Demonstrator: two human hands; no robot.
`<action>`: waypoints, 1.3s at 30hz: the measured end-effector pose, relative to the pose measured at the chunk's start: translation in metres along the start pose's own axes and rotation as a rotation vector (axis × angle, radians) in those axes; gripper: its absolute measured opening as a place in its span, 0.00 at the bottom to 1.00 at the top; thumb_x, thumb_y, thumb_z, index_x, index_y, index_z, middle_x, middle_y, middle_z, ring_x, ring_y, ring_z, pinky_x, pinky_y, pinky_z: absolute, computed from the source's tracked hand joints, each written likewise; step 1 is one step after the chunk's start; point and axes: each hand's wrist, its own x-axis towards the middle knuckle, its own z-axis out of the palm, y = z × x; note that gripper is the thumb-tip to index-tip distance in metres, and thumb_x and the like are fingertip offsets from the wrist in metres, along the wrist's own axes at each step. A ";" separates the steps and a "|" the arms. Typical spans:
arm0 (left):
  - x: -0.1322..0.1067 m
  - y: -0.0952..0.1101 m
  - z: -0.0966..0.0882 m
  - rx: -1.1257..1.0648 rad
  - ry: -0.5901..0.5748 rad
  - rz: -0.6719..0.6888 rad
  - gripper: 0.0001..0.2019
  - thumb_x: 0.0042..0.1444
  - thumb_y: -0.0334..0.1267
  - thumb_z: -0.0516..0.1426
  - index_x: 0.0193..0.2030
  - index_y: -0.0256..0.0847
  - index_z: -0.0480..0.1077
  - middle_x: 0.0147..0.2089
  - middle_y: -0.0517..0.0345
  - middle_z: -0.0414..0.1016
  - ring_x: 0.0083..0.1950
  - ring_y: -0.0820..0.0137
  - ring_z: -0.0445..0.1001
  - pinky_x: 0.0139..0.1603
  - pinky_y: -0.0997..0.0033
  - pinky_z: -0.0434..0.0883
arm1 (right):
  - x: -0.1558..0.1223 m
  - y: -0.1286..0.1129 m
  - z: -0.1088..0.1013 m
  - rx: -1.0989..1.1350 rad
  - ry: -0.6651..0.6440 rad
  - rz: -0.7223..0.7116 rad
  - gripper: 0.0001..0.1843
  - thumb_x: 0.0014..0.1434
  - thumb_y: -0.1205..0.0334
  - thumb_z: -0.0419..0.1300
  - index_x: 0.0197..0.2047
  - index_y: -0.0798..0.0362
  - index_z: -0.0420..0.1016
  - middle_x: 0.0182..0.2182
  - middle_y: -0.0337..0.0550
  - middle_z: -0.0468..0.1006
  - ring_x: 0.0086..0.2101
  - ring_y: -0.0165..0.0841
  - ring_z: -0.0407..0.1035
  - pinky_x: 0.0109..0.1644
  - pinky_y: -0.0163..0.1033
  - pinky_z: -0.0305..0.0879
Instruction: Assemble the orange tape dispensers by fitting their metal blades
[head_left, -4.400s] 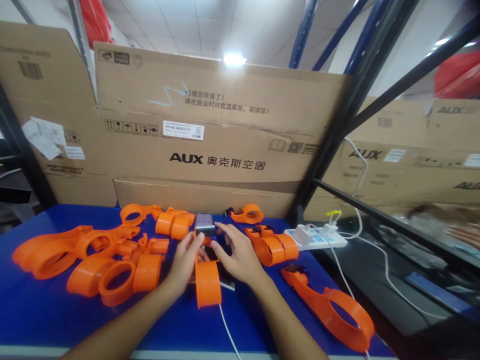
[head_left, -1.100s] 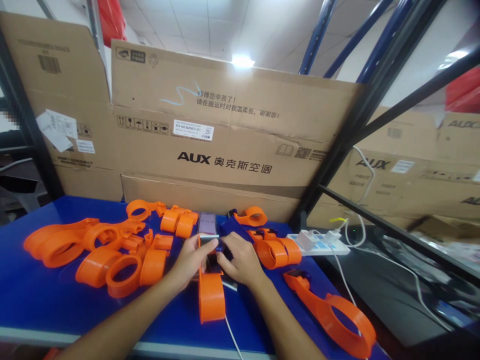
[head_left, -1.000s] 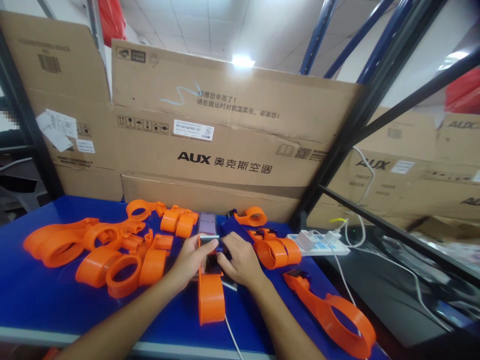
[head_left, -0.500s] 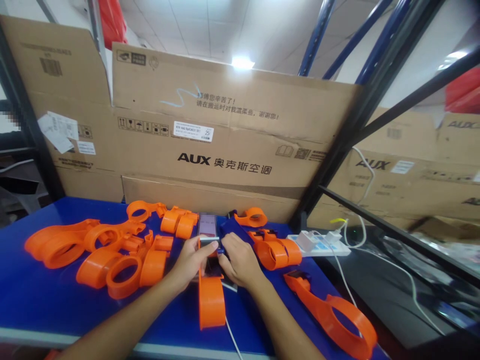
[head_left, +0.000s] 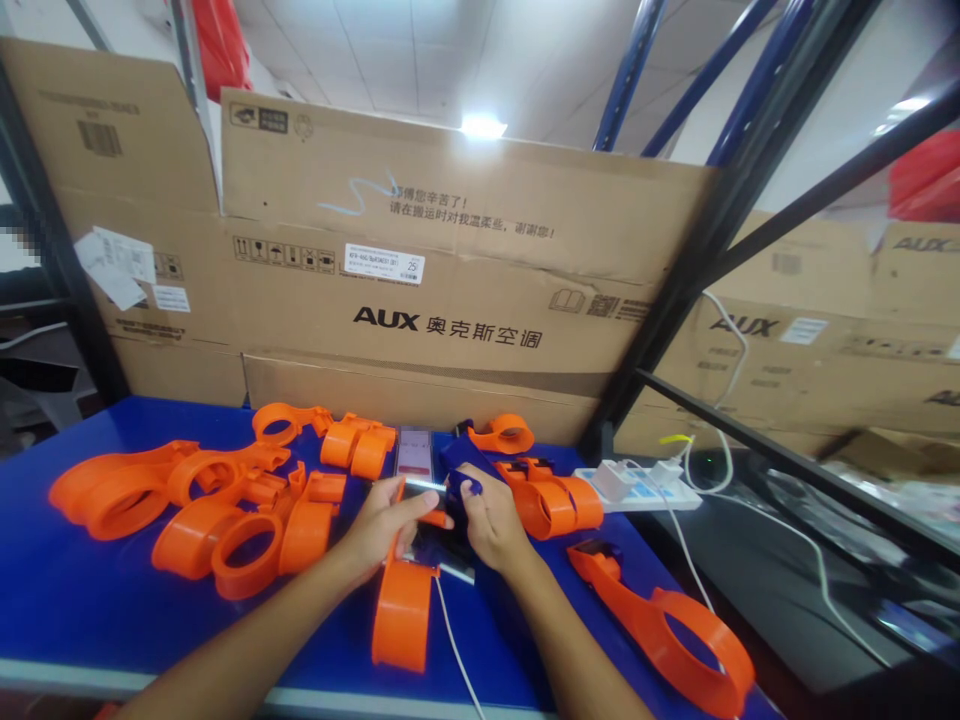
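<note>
My left hand [head_left: 386,528] grips the upper end of an orange plastic holder [head_left: 403,612] that lies on the blue table [head_left: 75,610], its fingers curled round the part. My right hand [head_left: 487,520] is closed on a small dark blue piece [head_left: 463,472] at the holder's top, next to a phone [head_left: 415,455] with a lit screen. A white cable [head_left: 450,655] runs from under the holder toward the table's front edge.
Several orange holders lie in a pile [head_left: 217,500] at the left, with more at the right [head_left: 551,500] and one long one [head_left: 667,625] near the right edge. A white power strip [head_left: 637,485] with chargers sits at the right. Large cardboard boxes [head_left: 450,280] stand behind the table.
The orange holder's lower end has swung left and tilted. My right hand has lifted and closed on the dark blue piece. My left hand stays on the holder.
</note>
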 end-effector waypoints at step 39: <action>0.005 -0.005 0.001 -0.065 0.258 -0.005 0.24 0.53 0.61 0.64 0.31 0.40 0.70 0.13 0.68 0.60 0.12 0.79 0.55 0.16 0.77 0.51 | 0.008 -0.012 -0.005 -0.043 -0.104 -0.072 0.15 0.66 0.63 0.61 0.55 0.47 0.76 0.47 0.48 0.79 0.47 0.43 0.72 0.53 0.51 0.69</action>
